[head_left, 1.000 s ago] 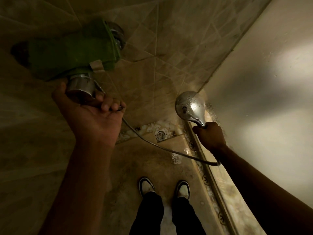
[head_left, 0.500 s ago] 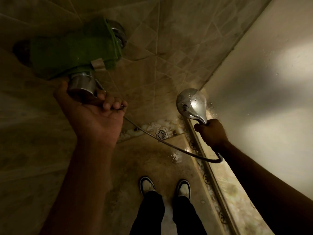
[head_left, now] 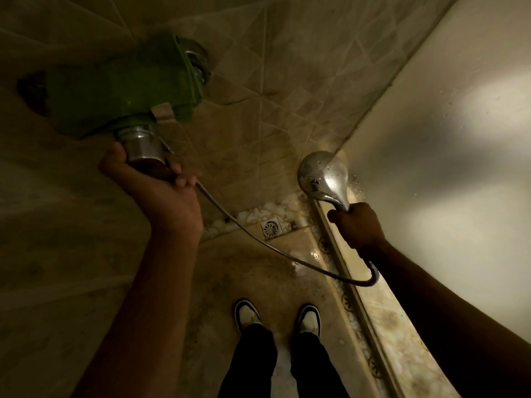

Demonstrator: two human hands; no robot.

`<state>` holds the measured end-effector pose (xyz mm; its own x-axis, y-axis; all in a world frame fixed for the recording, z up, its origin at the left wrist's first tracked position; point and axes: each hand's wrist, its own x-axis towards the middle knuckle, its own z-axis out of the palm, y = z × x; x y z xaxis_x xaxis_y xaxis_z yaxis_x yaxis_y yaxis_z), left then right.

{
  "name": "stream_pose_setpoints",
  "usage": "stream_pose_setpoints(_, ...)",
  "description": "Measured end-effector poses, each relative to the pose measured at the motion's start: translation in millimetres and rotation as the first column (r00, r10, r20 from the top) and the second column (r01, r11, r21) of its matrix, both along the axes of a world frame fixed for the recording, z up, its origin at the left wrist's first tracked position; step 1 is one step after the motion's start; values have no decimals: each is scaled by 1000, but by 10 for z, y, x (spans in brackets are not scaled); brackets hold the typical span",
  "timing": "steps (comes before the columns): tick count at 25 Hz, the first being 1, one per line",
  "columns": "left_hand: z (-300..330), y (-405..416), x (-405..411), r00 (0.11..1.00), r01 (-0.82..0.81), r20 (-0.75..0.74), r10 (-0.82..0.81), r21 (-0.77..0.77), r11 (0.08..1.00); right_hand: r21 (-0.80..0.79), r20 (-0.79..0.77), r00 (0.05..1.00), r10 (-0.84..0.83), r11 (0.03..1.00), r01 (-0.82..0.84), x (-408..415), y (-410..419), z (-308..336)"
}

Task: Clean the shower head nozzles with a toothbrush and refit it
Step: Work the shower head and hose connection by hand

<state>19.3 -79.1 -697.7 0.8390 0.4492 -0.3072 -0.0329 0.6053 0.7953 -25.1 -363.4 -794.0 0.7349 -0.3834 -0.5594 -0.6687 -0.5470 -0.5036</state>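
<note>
The chrome shower head (head_left: 321,175) is wet and shows its back, nozzles facing away. My right hand (head_left: 356,225) is closed around its handle near the white wall. Its metal hose (head_left: 258,239) runs from below that hand in a loop up to the wall fitting. My left hand (head_left: 161,191) grips the chrome cylinder (head_left: 140,147) under the tap, where the hose joins. A green cloth (head_left: 120,90) is wrapped over the tap body. No toothbrush is in view.
Tiled walls close in on the left and ahead; a white panel (head_left: 445,139) stands on the right. A square floor drain (head_left: 271,226) sits in the corner. My two shoes (head_left: 275,314) stand on the wet tiled floor below.
My right hand has lifted the shower head slightly, and the hose loop has risen with it. The left hand stays on the chrome cylinder.
</note>
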Motion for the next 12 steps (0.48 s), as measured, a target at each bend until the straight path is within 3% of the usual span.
stream_pose_setpoints(3, -38, 79, 19, 996, 22, -92, -13, 105, 994, -39, -14, 997, 70, 997, -70, -24, 81, -9)
stream_pose_setpoints(7, 76, 75, 29, 999, -10, -30, 13, 123, 992, -47, -46, 993, 111, 992, -113, -112, 177, -31)
stream_pose_setpoints(12, 92, 113, 3, 996, 25, -84, -10, 187, 982, 20, -39, 995, 92, 996, -91, -140, 286, 65)
